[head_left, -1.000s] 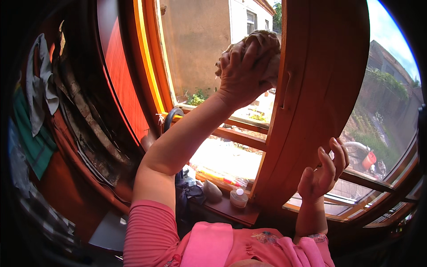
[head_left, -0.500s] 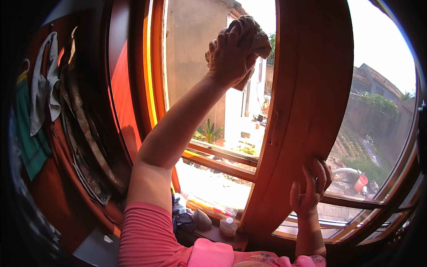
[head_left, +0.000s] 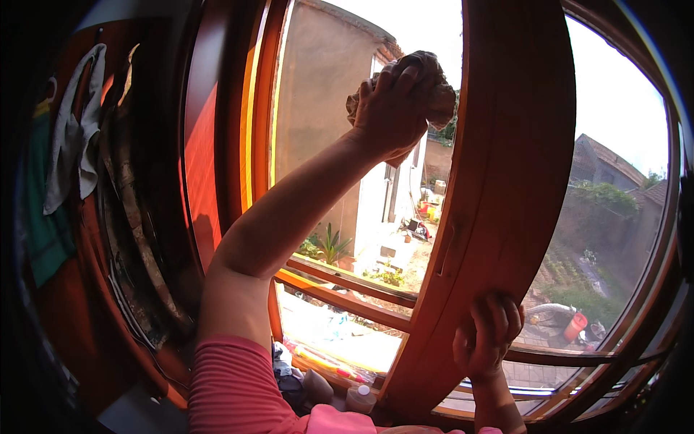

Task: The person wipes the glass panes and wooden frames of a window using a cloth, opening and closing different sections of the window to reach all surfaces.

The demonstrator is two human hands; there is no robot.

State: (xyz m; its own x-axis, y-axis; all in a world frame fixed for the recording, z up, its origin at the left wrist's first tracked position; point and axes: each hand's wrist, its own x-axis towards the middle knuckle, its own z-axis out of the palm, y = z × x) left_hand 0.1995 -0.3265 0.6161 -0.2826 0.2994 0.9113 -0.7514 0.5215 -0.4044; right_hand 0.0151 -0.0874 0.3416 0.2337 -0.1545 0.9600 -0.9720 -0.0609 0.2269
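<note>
left hand (head_left: 394, 101) pressing crumpled cloth (head_left: 434, 87) on glass, right hand (head_left: 488, 336) gripping wooden sash (head_left: 499, 181) — small white-capped bottle (head_left: 359, 398) below

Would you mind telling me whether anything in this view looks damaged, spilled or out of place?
Nothing looks damaged or spilled. The left hand presses a crumpled cloth high against the wooden window frame, and the right hand grips its lower edge. Small bottles stand upright on the sill.

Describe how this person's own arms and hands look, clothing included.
Both hands are bare: no gloves, and no rings or watch that I can make out. The left arm is uncovered from the wrist down to a short, ribbed pink-red sleeve at the shoulder. The right hand and its forearm are bare too; any sleeve there is out of view.
</note>
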